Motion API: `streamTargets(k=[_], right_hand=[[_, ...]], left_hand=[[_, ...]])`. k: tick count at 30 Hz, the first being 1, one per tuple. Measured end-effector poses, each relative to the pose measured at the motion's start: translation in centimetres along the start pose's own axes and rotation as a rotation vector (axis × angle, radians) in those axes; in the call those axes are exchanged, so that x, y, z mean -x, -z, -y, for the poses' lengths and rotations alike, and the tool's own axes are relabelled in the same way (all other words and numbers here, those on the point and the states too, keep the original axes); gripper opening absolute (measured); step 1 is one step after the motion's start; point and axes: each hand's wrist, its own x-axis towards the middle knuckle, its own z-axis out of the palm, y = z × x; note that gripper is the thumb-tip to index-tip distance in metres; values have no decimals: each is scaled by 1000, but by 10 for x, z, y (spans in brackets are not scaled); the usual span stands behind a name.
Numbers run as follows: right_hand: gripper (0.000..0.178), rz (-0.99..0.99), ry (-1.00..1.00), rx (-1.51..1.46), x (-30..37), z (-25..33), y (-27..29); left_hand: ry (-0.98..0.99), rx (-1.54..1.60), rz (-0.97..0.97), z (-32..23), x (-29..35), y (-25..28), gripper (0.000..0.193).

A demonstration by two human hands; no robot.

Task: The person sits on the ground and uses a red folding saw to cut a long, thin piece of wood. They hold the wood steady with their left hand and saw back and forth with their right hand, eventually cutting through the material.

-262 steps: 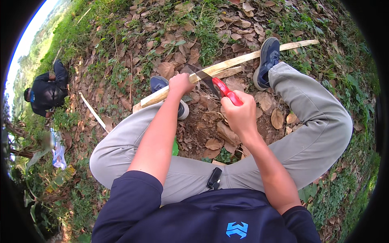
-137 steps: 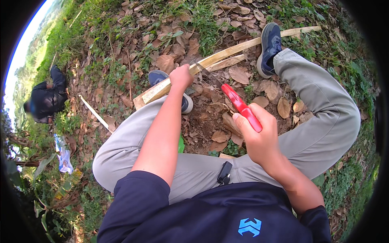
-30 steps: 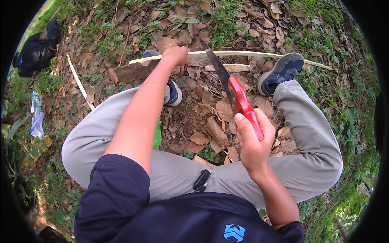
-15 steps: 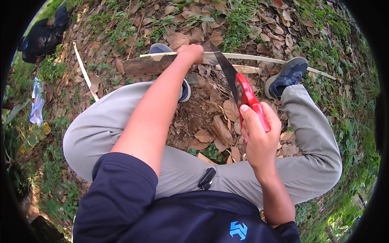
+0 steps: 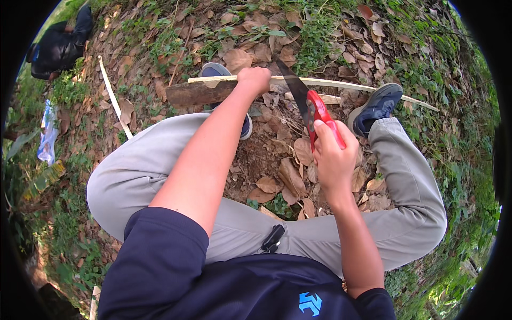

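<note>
My right hand (image 5: 337,160) is wrapped round the red handle of a handsaw (image 5: 295,89). Its dark blade points away from me and crosses the long pale wooden strip (image 5: 336,83) just right of my left hand. Whether the teeth bite into the strip cannot be seen. My left hand (image 5: 254,81) is closed in a fist round the strip, pressing it near a rough brown board (image 5: 200,93), which lies below the strip's left part. The strip runs rightward past my right shoe (image 5: 377,106).
A shorter pale wood piece (image 5: 320,98) lies behind the saw. Another thin strip (image 5: 113,96) rests by my left knee. Dry leaves (image 5: 290,178) and weeds cover the ground. A blue-white plastic bag (image 5: 48,133) lies at left. Another person (image 5: 58,48) sits far left.
My right hand has pushed the saw handle forward, away from me, and slightly left. My left hand keeps its grip on the strip. The whole view has shifted a little.
</note>
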Motion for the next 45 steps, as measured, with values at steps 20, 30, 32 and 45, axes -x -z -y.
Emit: streamTargets(k=[20,30,32,45], right_hand=[[27,-49,-15,-108,23,-30,2],[26,-115,271,195,-42,-44,-45],[26,-113,209,127,-40,-43,-42],[14,-68,19,-145,84,-9,68]], left_hand=[[-6,-13,23,8,-10,-5,34],[-47,-14,121,1,-22,9,41],[-42,-47,129,-1,-25,8,41],[-110,75,-120,11,-20,7,44]])
